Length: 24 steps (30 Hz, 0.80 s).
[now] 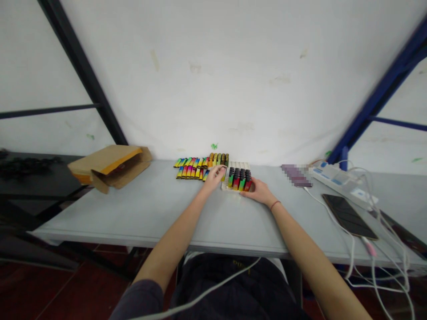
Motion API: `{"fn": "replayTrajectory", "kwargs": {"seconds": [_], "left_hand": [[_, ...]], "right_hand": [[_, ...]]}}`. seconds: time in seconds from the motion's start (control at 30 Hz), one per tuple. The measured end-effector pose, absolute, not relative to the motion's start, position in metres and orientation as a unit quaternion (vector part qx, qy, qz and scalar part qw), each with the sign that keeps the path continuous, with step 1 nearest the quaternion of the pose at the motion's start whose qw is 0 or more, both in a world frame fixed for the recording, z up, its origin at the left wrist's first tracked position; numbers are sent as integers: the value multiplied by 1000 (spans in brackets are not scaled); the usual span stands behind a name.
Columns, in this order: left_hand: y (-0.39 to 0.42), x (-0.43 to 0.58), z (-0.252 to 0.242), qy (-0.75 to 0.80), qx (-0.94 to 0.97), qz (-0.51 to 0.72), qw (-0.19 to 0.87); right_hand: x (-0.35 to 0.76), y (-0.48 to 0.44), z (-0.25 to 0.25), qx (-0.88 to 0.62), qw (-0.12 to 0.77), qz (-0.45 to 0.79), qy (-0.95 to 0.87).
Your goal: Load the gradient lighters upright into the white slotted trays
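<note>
A white tray [235, 191] with rows of holes sits on the table near the wall. Several colourful lighters [240, 180] with black tops stand upright in its front part. My left hand [214, 174] is at the tray's left side, its fingers pinched on what looks like a yellow-green lighter [223, 177], partly hidden by the fingers. Around the tray's right front corner my right hand [258, 191] is curled, steadying it. Left of the tray lie two rows of multicoloured lighters [190, 171]. Behind my left hand stands a block of yellow lighters [218, 159].
An open brown paper bag [113, 166] lies on the table's left end. To the right are a blurred purple item [296, 175], a white power strip [343, 184], a dark phone [348, 215] and tangled white cables [352, 258]. A white wall [213, 89] rises behind the table.
</note>
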<state>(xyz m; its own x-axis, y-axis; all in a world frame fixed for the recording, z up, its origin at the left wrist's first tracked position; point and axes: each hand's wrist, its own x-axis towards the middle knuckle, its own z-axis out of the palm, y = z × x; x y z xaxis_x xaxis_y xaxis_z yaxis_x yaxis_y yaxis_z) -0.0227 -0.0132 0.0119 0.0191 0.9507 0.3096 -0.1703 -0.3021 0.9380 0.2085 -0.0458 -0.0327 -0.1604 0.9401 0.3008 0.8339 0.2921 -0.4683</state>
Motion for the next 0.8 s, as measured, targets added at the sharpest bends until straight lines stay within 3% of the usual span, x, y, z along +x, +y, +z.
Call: {"fn": "replayTrajectory", "kwargs": {"seconds": [0.27, 0.63, 0.8], "left_hand": [[-19, -28, 16, 339, 592, 483, 548], [-12, -32, 2, 318, 728, 465, 391], [-16, -29, 1, 327, 717, 473, 394]], "right_hand": [[210, -46, -33, -577, 296, 102, -755], [215, -43, -30, -569, 281, 85, -768], [219, -41, -31, -555, 306, 120, -765]]}}
